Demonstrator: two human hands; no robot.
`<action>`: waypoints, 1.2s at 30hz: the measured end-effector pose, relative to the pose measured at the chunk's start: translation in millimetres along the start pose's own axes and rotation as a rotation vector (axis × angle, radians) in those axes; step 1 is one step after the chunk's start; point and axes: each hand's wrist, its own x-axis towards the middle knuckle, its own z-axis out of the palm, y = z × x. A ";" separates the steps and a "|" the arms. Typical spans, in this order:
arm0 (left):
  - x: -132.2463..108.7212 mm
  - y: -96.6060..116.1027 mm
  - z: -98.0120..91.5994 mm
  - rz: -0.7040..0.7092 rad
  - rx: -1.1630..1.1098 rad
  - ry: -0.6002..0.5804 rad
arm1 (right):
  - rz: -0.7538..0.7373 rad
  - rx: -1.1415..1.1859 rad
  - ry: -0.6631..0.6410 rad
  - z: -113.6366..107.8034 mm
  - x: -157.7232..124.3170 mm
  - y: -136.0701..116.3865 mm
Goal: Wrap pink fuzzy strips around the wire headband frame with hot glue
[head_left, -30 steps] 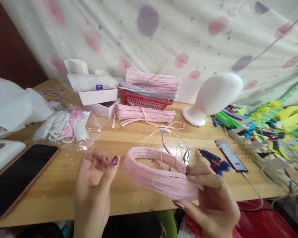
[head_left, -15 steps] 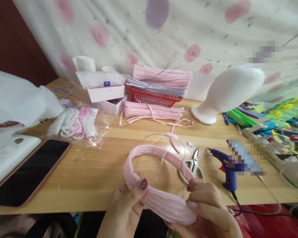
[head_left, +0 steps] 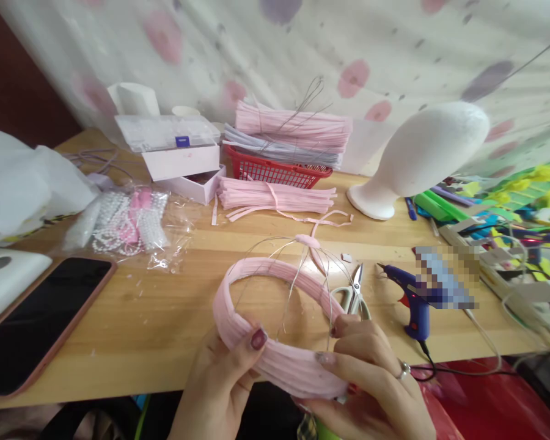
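A pink ring-shaped band (head_left: 297, 370), made of ribbed fuzzy strips, is held between both hands above the table's front edge. Thin wires (head_left: 293, 278) arch over it to a small pink piece (head_left: 307, 241) at the top. My left hand (head_left: 231, 373) grips the band's left front, thumb on the outside. Around its right front my right hand (head_left: 371, 373) is closed, with thumb below and fingers above. Just behind the right hand lie scissors (head_left: 355, 296), partly hidden by the band and fingers. A blue glue gun (head_left: 417, 305) rests to their right.
A phone (head_left: 46, 318) and bagged pearl strings (head_left: 128, 223) are at left. Pink pipe-cleaner bundles (head_left: 275, 197) lie before a red basket (head_left: 275, 171) and white boxes (head_left: 183, 162). A white foam head (head_left: 421, 159) stands back right, near a power strip (head_left: 499, 269) and cables.
The view has shifted slightly. The band has turned a little in my hands and sits slightly farther left in view, and my right fingers have slid along its front. Both hands keep hold.
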 end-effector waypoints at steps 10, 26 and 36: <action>3.6 -6.8 -2.8 0.031 -0.034 -0.052 | 0.055 0.026 0.012 2.7 -7.5 -1.2; 7.1 -8.9 -11.5 0.006 0.154 -0.113 | 0.000 -0.005 -0.004 2.3 -4.0 1.0; 18.7 -10.4 -23.2 0.021 0.143 -0.189 | 0.285 0.133 0.003 -0.1 -16.1 -6.6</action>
